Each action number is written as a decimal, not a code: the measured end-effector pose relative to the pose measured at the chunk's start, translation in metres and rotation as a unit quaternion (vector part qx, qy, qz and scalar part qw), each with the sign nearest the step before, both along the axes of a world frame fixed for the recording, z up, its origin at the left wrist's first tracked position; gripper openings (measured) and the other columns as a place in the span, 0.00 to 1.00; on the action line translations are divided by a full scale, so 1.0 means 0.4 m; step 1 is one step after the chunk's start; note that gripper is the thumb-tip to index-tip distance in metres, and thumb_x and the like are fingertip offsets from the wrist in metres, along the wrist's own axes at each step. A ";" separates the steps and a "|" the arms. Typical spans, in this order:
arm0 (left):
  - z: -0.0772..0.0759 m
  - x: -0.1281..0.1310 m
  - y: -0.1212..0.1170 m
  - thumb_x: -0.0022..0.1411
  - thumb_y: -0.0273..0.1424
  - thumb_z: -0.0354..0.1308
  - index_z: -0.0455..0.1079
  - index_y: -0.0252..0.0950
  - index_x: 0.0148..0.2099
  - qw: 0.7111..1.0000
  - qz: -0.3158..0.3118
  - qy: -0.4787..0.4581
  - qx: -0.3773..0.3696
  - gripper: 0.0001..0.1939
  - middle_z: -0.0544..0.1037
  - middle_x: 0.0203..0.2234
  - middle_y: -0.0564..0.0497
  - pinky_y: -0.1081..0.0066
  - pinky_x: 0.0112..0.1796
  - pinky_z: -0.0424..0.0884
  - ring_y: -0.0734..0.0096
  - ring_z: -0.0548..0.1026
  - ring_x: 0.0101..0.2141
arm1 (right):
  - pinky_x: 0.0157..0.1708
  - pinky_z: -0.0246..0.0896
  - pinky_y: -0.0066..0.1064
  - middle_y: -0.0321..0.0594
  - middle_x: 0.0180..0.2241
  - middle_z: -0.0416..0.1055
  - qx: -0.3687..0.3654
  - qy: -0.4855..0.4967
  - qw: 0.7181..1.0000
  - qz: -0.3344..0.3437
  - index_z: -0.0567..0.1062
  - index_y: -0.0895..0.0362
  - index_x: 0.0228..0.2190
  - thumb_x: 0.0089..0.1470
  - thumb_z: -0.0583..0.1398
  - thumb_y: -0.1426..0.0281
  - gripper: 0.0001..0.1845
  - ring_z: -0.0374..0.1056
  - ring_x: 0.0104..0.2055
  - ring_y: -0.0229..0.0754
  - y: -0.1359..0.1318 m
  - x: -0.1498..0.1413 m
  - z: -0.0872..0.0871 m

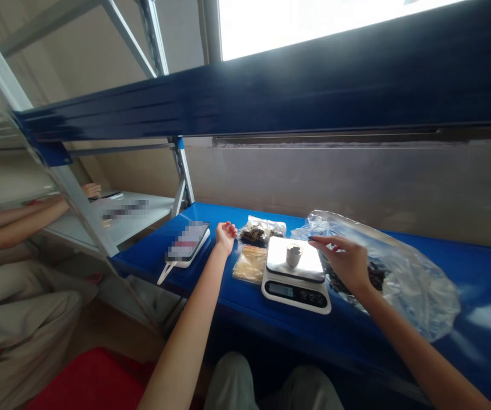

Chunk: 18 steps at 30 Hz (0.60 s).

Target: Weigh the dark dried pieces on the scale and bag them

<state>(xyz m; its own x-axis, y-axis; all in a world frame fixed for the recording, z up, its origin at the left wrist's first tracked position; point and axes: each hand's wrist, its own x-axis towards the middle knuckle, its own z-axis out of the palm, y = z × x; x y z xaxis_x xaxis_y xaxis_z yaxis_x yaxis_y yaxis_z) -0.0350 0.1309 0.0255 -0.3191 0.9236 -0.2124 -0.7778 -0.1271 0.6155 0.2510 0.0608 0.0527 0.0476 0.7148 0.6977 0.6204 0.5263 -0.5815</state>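
Note:
My left hand [226, 237] rests palm up and loosely open on the blue bench, holding nothing, between a blurred-screen smartphone [188, 242] and a small clear bag of tan pieces [250, 265]. A white digital kitchen scale [294, 293] stands just right of that bag, with a small grey cup [294, 255] on its metal platform. My right hand [342, 262] hangs open above the platform's right side, fingers spread, in front of a large clear plastic bag [416, 290] holding dark pieces. Behind the scale lies a small bag of dark pieces [261, 230].
The blue bench [476, 250] runs along a grey wall under a dark blue shelf beam [245, 97]. A metal rack upright [74, 182] stands at the left. Beyond it, a co-worker's arm [15, 219] reaches over a pale table [138, 222]. A red object [91, 384] lies on the floor.

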 end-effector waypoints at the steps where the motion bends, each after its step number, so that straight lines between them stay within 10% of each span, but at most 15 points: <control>1: 0.000 0.000 0.001 0.53 0.25 0.44 0.59 0.36 0.25 1.000 -0.001 0.003 -0.004 0.07 0.64 0.14 0.54 0.77 0.19 0.55 0.76 0.61 0.15 | 0.23 0.61 0.31 0.39 0.25 0.76 0.003 0.004 1.000 0.012 0.81 0.54 0.29 0.45 0.61 0.53 0.18 0.65 0.22 0.39 -0.003 -0.006 -0.001; 18: 0.003 0.003 -0.001 0.55 0.25 0.43 0.58 0.36 0.24 1.000 0.001 0.014 0.003 0.09 0.63 0.14 0.54 0.77 0.18 0.56 0.76 0.61 0.14 | 0.33 0.67 0.36 0.39 0.33 0.77 0.085 -0.127 0.978 0.142 0.79 0.52 0.32 0.55 0.57 0.65 0.10 0.68 0.34 0.42 -0.007 -0.048 -0.018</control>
<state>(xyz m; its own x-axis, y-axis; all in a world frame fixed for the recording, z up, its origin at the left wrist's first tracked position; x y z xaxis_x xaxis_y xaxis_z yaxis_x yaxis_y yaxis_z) -0.0337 0.1305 0.0267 -0.3264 0.9244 -0.1972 -0.7601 -0.1326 0.6362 0.2317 0.0580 0.0453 -0.3271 0.5462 0.7712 0.5478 0.7745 -0.3162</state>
